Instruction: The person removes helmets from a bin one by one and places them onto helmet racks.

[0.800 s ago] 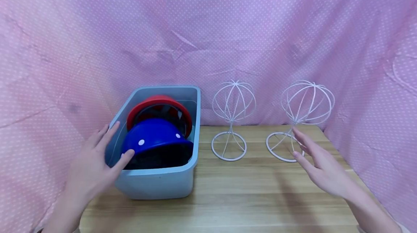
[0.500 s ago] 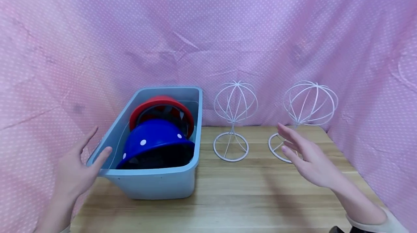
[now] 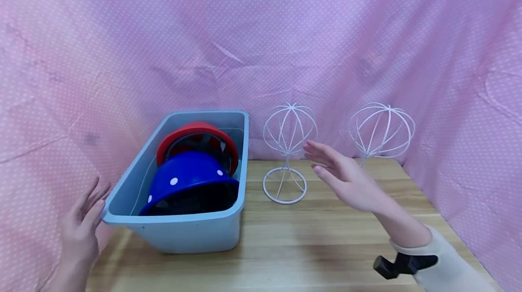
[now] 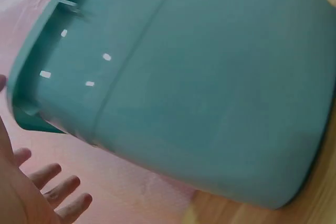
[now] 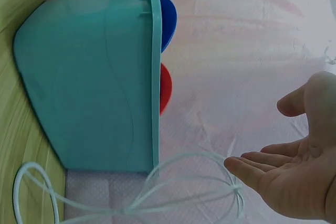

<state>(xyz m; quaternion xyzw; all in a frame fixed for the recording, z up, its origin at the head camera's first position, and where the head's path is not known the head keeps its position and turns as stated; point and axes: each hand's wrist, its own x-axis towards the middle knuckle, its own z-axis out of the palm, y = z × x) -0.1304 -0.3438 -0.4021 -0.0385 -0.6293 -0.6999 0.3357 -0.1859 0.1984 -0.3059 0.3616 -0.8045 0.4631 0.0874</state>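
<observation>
Head view: at the table's (image 3: 277, 246) left edge, upright, a pale blue bin (image 3: 195, 233), its weight apparently borne by the wood alone, with no grip on it. Inside, a blue helmet (image 3: 187, 169), tilted, hollow turned to the near side, and behind it a red helmet (image 3: 198, 128), tipped likewise; probably canted for want of room to lie flat. Out by the table's left edge, just beside the rim, left hand (image 3: 81, 224), fingers apart and around nothing; contact with the bin impossible to tell. Toward the back edge, a middle wire stand (image 3: 287, 155) and, nearer the back right corner, a right wire stand (image 3: 367, 153), on broad base rings, presumably for steadiness. Above the table, between both in view, right hand (image 3: 344, 176), fingers together, thumb apart, holding nothing. Beyond the back edge, pink dotted cloth (image 3: 261, 33).
</observation>
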